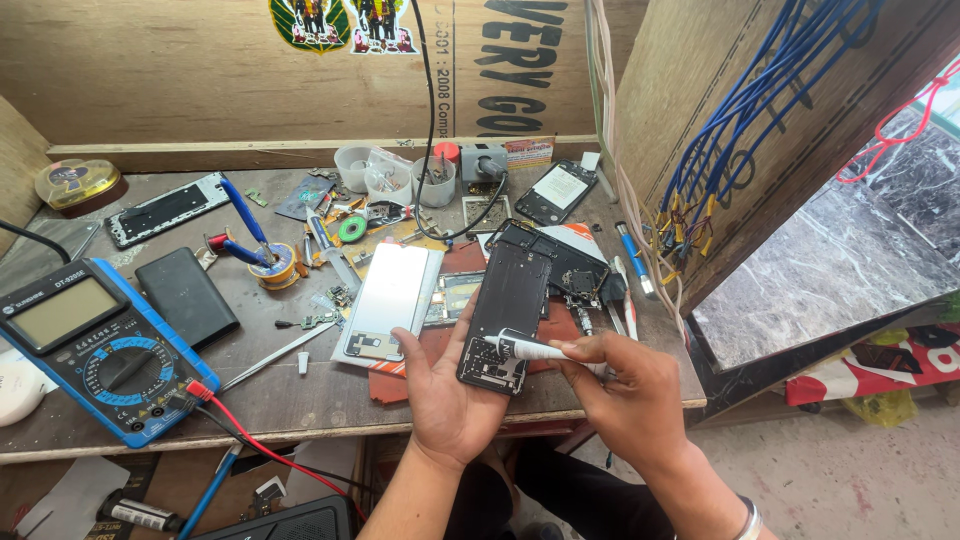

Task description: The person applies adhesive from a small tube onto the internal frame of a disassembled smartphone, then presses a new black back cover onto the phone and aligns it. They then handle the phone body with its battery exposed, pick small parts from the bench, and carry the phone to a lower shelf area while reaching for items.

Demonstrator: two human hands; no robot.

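Right now, left hand (pixel 447 392) cradles black phone frame (pixel 507 318) from below, grip wrapped round its lower end, long axis running away up tabletop (pixel 300 390). Right hand (pixel 628 392), grip pinching small white tube (pixel 535 349), nozzle pointing left, touching frame's lower part.

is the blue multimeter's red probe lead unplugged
No, the red probe lead sits plugged into a socket at the lower right corner of the blue handheld multimeter.

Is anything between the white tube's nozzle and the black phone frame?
Nothing visible. The right hand holds the small white tube with its nozzle at the lower part of the black phone frame, which the left hand supports.
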